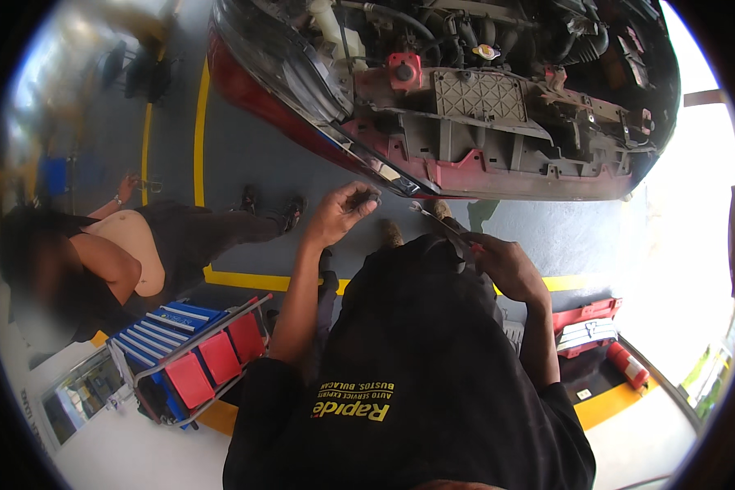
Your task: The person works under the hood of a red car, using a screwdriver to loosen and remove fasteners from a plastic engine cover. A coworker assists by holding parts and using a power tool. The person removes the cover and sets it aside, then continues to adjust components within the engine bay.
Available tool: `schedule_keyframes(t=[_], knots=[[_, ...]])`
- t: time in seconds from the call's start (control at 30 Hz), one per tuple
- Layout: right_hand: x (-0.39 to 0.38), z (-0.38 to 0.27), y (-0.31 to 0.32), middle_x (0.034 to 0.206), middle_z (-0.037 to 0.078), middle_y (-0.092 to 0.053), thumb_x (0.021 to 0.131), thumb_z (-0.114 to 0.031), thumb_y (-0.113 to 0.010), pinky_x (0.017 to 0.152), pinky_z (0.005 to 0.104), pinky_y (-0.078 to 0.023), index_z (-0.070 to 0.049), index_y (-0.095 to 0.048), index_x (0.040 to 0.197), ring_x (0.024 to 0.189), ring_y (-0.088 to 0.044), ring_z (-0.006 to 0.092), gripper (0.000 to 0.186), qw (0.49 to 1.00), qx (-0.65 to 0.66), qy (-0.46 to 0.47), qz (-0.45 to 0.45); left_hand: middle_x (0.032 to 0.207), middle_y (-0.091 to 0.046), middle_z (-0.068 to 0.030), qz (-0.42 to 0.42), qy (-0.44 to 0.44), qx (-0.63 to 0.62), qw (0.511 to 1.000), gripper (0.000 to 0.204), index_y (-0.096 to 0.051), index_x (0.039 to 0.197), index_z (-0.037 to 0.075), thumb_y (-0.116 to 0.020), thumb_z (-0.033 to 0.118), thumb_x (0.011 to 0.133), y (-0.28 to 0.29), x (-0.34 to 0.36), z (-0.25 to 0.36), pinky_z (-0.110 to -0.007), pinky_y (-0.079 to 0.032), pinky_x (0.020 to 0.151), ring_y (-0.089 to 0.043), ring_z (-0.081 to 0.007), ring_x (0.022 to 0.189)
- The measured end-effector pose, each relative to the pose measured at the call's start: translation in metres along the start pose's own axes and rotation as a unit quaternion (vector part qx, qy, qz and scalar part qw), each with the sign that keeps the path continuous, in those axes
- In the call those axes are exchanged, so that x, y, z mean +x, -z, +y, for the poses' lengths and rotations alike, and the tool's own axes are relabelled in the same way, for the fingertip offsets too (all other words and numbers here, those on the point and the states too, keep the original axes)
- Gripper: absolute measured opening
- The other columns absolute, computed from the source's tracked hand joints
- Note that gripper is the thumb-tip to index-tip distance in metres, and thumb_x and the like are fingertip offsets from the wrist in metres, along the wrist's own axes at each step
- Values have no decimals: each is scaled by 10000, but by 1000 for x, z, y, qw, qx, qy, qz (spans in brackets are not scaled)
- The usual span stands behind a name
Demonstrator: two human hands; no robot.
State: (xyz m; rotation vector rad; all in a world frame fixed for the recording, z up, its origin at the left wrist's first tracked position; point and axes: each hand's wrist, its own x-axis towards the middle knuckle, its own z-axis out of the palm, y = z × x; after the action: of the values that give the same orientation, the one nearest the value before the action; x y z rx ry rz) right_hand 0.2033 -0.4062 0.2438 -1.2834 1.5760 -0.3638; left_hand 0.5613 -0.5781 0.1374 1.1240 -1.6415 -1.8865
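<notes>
Car (498, 175), front end, hood up or off: lies straight ahead of both hands, long front edge running left to right across the bay. Left hand (335, 219) is the nearer, fingertips just off the lower left corner of that edge; right hand (510, 268) sits farther back, closer to the body.

Wrench-like hand tool (443, 220): in the right hand, long axis slanting forward and left, its silver head pointing toward the left fingertips. Head and fingertips apart, short gap between.

Hands: well apart from each other. Right fingers wrapped round the tool's near end. Left thumb and fingers pinched on what looks like a small dark piece (375, 197); kind too small to tell.

Counts, big to small:
- car: one
- co-worker (139, 245), off to the left: one
- blue tool cart (171, 318), behind on the left: one, with three red panels (219, 359)
- headlamp (314, 77) in view: one
- fire extinguisher (627, 365), red, back right: one
- hand tool: one
- radiator cap (487, 52): one
- dark piece: one, as far as visible
</notes>
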Motion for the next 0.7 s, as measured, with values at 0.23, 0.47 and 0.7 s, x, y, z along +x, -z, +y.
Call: schedule_keyframes(t=[0.23, 0.47, 0.7], knots=[[6, -3, 20, 1005, 112, -768, 1021, -188, -803, 818, 370, -570, -11, -723, 1336, 905, -670, 141, 370, 981, 170, 44, 77, 1155, -761, -37, 90, -189, -43, 977, 285, -695, 1294, 29, -807, 176, 1076, 29, 55, 141, -274, -557, 994, -717, -101, 1095], [26, 6, 95, 979, 87, -712, 983, -145, -853, 805, 330, -541, -27, -772, 1221, 862, -648, 177, 279, 956, 159, 120, 215, 1170, -749, 17, 51, -321, 130, 937, 290, -730, 1310, 48, -817, 177, 1065, -6, 224, 331, -266, -539, 996, -677, -74, 1121], [12, 43, 202, 1037, 109, -702, 960, -75, -835, 836, 338, -555, -32, -800, 1270, 920, -701, 239, 314, 905, 134, 101, 391, 1116, -820, -43, 119, -329, 229, 908, 275, -790, 1232, 51, -853, 202, 1010, -63, 479, 440, -318, -586, 921, -754, -132, 1018]])
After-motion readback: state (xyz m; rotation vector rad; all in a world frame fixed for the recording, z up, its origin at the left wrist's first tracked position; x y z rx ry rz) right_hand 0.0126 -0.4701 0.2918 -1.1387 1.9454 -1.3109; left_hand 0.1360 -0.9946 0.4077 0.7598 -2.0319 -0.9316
